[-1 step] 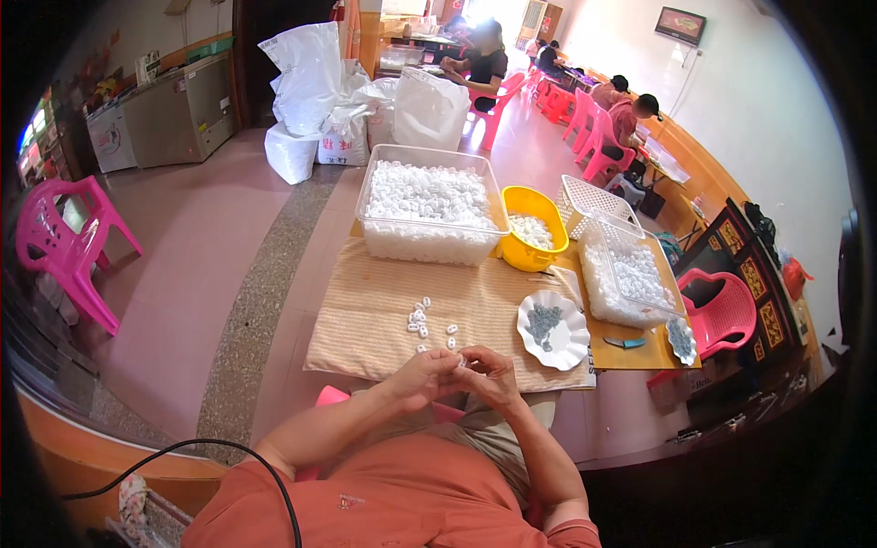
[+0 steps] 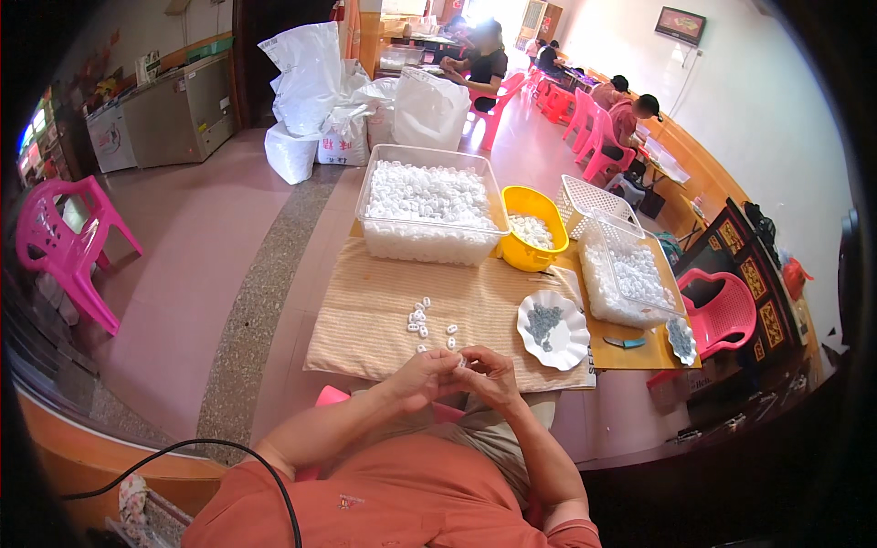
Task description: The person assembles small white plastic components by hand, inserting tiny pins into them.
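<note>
Just past the table's near edge, my left hand and my right hand meet fingertip to fingertip. Pinched between them is a small white plastic piece, mostly covered by the fingers. It looks like the oval two-holed white plastic pieces lying loose on the striped towel just beyond my hands. To the right of these sits a white scalloped plate with a pile of small grey-blue parts on it.
At the towel's far edge stands a clear tub full of white pieces. Beside it are a yellow basin, a white basket and a second tub. A blue-handled knife lies near a smaller plate. People sit farther off.
</note>
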`<state>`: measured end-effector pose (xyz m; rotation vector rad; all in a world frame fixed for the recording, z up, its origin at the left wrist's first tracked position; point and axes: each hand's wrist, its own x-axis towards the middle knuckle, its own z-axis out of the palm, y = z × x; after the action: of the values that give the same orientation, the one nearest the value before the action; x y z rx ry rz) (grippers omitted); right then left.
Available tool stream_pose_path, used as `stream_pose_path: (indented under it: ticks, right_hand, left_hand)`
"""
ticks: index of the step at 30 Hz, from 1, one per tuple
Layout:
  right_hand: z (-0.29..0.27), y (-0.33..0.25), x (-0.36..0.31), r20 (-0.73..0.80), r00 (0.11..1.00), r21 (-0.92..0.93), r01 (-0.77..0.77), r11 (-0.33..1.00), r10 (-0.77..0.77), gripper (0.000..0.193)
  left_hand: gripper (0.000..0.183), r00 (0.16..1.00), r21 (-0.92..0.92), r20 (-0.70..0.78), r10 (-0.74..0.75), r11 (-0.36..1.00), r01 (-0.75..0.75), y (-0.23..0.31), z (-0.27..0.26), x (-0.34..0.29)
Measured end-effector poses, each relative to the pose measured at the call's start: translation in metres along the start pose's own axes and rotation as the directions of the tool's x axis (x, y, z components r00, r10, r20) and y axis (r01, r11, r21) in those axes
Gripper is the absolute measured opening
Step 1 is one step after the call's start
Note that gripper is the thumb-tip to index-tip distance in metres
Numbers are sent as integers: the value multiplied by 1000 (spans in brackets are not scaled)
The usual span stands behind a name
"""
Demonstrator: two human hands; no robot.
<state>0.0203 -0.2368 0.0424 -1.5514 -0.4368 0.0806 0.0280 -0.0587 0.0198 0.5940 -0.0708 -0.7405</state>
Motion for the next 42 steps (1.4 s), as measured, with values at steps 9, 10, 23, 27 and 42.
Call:
stream_pose_path:
  ticks: [9,10,23,27,42]
  right_hand:
    - [0,0,-1,-8,999,60,-38,997,38,27]
    - [0,-1,0,-9,999,80,-43,996,44,27]
    - [4,-8,2,-17,998,65,-56,996,57,29]
    - [2,-6,2,-5,998,51,-54,997,55,28]
    - [-3,11,-6,-57,997,-233,-68,970,56,27]
  left_hand:
    - [17,1000,5,-11,2,1000,-2,2,6,-2]
    - [17,1000,6,-10,2,1000,-1,2,6,-2]
    - [15,1000,4,4,20,1000,-20,1,0,2]
    - [15,999,1,6,36,999,-36,0,-2,3]
    - [13,998,29,-16,57,998,-56,-7,-1,2]
